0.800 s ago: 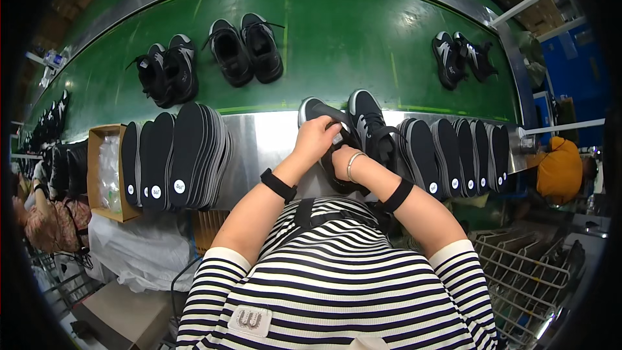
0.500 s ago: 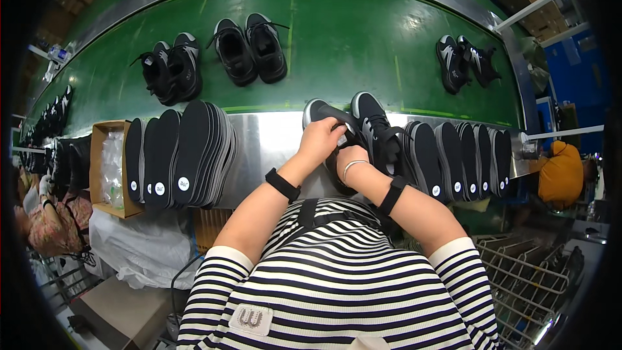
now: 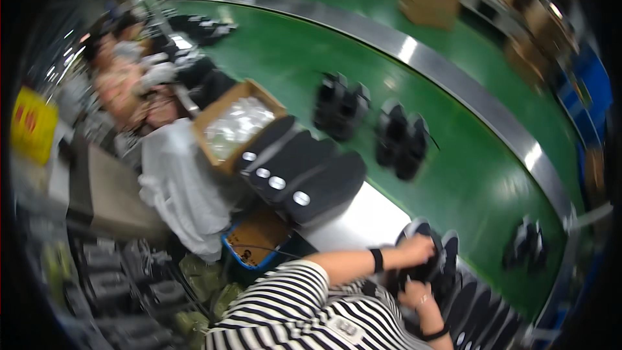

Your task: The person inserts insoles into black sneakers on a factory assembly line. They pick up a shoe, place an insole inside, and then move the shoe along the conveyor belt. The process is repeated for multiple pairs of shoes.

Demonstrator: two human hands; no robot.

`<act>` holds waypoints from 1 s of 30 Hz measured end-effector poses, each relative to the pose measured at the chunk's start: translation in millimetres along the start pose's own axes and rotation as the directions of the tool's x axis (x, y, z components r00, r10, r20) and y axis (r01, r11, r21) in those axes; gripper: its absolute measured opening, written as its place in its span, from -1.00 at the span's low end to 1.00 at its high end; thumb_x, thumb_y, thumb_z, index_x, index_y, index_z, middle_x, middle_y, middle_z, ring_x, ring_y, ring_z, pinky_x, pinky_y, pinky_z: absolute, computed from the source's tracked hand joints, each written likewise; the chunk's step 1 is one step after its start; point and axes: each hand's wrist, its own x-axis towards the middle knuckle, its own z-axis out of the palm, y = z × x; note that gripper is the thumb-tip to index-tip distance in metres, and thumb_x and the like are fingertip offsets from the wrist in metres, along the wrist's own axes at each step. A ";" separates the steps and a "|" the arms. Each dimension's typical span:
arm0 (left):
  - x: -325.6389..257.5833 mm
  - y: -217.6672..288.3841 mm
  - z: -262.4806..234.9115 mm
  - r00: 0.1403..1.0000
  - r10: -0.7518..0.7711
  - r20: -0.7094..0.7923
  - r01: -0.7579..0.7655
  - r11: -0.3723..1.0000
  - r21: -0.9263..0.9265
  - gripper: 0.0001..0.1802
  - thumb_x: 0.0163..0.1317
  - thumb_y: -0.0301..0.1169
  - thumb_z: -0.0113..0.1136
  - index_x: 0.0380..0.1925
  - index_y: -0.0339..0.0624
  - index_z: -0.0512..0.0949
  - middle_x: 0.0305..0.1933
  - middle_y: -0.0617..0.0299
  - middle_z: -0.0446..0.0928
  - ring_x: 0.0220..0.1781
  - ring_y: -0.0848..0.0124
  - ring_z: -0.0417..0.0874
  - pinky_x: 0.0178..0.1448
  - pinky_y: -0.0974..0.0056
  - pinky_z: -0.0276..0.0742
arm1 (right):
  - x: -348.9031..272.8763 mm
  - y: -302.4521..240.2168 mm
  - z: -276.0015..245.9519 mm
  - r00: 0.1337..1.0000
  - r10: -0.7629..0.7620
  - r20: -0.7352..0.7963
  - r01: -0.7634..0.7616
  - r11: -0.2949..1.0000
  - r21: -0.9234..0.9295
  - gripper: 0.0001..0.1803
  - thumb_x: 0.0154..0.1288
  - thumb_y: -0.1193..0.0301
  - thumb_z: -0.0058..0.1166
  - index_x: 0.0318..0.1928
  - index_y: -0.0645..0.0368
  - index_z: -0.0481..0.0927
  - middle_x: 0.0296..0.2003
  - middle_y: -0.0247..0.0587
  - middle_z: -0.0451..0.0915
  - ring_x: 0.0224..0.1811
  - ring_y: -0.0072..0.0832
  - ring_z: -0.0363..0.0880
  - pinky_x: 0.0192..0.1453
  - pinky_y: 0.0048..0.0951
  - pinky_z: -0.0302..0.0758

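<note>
Left hand: your left hand (image 3: 418,251) lies on top of the black shoe (image 3: 424,266), fingers curled over its upper and closed on it.
Right hand: your right hand (image 3: 414,295) sits just below the same shoe, touching its near side; blur hides the fingers, so you cannot tell whether they grip or only rest.
Shoe position: the black shoe stands on the steel ledge (image 3: 363,217), at the edge where the ledge meets the green conveyor belt (image 3: 466,175).
Right-side margin: a row of black insoles (image 3: 479,314) stands on edge just beside your right hand, running toward the lower right rim of the view. Room on that side is tight.
Left-side margin: bare steel ledge lies between the shoe and the stack of black insoles (image 3: 301,172) with round white labels. This is the widest open stretch near your hands.
Box: an open cardboard box (image 3: 236,123) of clear wrapped items sits touching the far end of that stack.
Belt load: two pairs of black shoes (image 3: 372,123) stand on the belt, well apart from your hands; another pair (image 3: 528,243) stands to the right, near the belt's curved steel rim (image 3: 453,81).
Near edge: below the ledge, white plastic bags (image 3: 178,188) hang beside a blue-rimmed bin (image 3: 256,246).
</note>
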 end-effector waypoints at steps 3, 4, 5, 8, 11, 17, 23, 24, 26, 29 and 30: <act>-17.9 15.1 -20.5 0.999 -0.013 -0.035 0.010 0.996 -0.085 -0.81 -0.05 -0.33 0.00 -0.53 -0.23 0.48 -0.44 -0.04 0.48 -0.35 0.05 0.50 -0.26 0.08 0.40 | 12.7 9.9 15.0 0.988 -0.059 -0.145 0.070 0.995 0.067 -0.41 -0.11 0.06 -0.10 -0.22 0.36 0.45 -0.22 0.09 0.48 -0.07 -0.13 0.42 0.09 -0.03 0.15; -17.3 20.1 -23.3 1.000 0.000 -0.017 -0.002 0.993 -0.116 -0.81 -0.08 -0.34 0.01 -0.54 -0.24 0.47 -0.47 -0.05 0.48 -0.37 0.04 0.49 -0.28 0.08 0.39 | 10.8 13.9 17.3 0.973 -0.066 -0.222 0.075 0.997 0.031 -0.47 -0.09 0.10 -0.09 -0.26 0.36 0.45 -0.30 0.05 0.50 -0.17 -0.16 0.46 0.02 -0.09 0.23; -16.6 19.6 -21.8 1.000 -0.001 -0.006 0.000 0.987 -0.161 -0.81 -0.09 -0.33 0.01 -0.56 -0.25 0.46 -0.50 -0.05 0.47 -0.40 0.02 0.49 -0.29 0.08 0.38 | 4.6 13.7 17.1 0.954 -0.081 -0.290 0.082 0.997 -0.008 -0.53 -0.06 0.15 -0.08 -0.30 0.36 0.45 -0.38 0.02 0.53 -0.27 -0.18 0.50 -0.06 -0.15 0.31; -25.4 15.0 -18.5 0.998 0.034 -0.060 -0.039 0.995 -0.094 -0.79 -0.06 -0.31 0.01 -0.54 -0.25 0.48 -0.54 -0.05 0.48 -0.43 0.05 0.50 -0.32 0.09 0.38 | -6.2 14.4 12.2 0.949 0.002 -0.316 0.298 0.324 0.898 -0.54 0.13 0.26 -0.04 0.00 0.26 0.31 -0.14 -0.04 0.40 -0.09 -0.45 0.36 -0.02 -0.43 0.30; -38.5 13.2 -19.7 0.999 -0.021 -0.050 0.015 0.992 -0.122 -0.77 -0.02 -0.27 0.01 -0.52 -0.23 0.48 -0.56 -0.03 0.48 -0.45 0.07 0.51 -0.34 0.10 0.39 | -18.0 -14.5 -5.1 0.915 0.256 -0.312 0.357 -0.153 0.922 -0.67 0.14 0.27 -0.02 -0.22 0.31 0.45 -0.38 -0.20 0.49 -0.36 -0.55 0.43 -0.29 -0.56 0.40; -55.8 23.8 -17.2 0.995 0.028 -0.097 -0.037 0.995 -0.096 -0.77 -0.01 -0.27 -0.01 -0.55 -0.20 0.49 -0.59 -0.02 0.46 -0.46 0.06 0.50 -0.37 0.08 0.39 | -22.0 -23.6 8.1 0.872 0.378 -0.312 0.406 -0.201 0.891 -0.82 0.11 0.37 0.03 -0.45 0.25 0.48 -0.62 -0.34 0.45 -0.60 -0.59 0.37 -0.47 -0.61 0.35; -39.9 -1.7 -23.7 0.997 -0.070 0.039 0.074 0.991 -0.114 -0.80 -0.11 -0.33 -0.03 -0.65 -0.21 0.50 -0.48 -0.03 0.48 -0.40 0.06 0.51 -0.39 0.07 0.39 | -36.4 -28.5 7.6 0.739 0.326 -0.590 0.674 -0.364 0.643 -0.86 -0.05 0.41 -0.04 -0.59 0.21 0.36 -0.69 -0.29 0.34 -0.66 -0.52 0.28 -0.44 -0.46 0.33; -37.3 -14.0 -20.9 0.997 0.084 -0.002 -0.083 0.995 0.057 -0.81 -0.07 -0.35 -0.04 -0.63 -0.22 0.50 -0.51 -0.01 0.48 -0.44 0.08 0.50 -0.40 0.08 0.38 | -45.5 -20.5 12.8 0.681 0.317 -0.660 0.730 -0.369 0.575 -0.87 -0.02 0.45 -0.03 -0.53 0.27 0.39 -0.67 -0.23 0.39 -0.64 -0.51 0.31 -0.46 -0.48 0.32; -43.6 -14.9 -40.3 0.915 0.394 0.088 -0.402 0.865 0.300 -0.87 -0.05 -0.45 -0.07 -0.54 -0.20 0.49 -0.51 0.08 0.46 -0.44 0.17 0.47 -0.37 0.11 0.37 | -72.1 -4.6 18.2 0.601 0.457 -0.656 0.799 -0.345 0.493 -0.86 0.02 0.44 -0.02 -0.51 0.27 0.40 -0.65 -0.24 0.39 -0.62 -0.54 0.32 -0.46 -0.52 0.31; -49.3 -14.4 -63.2 0.966 0.097 0.239 -0.163 0.948 0.274 -0.83 0.12 -0.37 -0.07 -0.45 -0.25 0.44 -0.54 0.11 0.42 -0.51 0.26 0.44 -0.45 0.19 0.36 | -111.5 37.6 58.9 0.206 0.920 -0.334 0.927 -0.074 0.367 -0.85 0.10 0.43 -0.07 -0.53 0.25 0.39 -0.62 -0.34 0.38 -0.57 -0.61 0.30 -0.46 -0.59 0.26; -44.1 0.0 -68.0 0.974 -0.163 0.159 0.151 0.985 0.084 -0.78 0.17 -0.34 -0.07 -0.45 -0.29 0.44 -0.61 0.21 0.37 -0.55 0.39 0.38 -0.50 0.27 0.31 | -118.5 57.4 96.9 0.043 0.980 -0.192 0.903 0.044 0.427 -0.86 0.09 0.44 -0.07 -0.52 0.25 0.44 -0.62 -0.37 0.40 -0.56 -0.64 0.32 -0.46 -0.61 0.24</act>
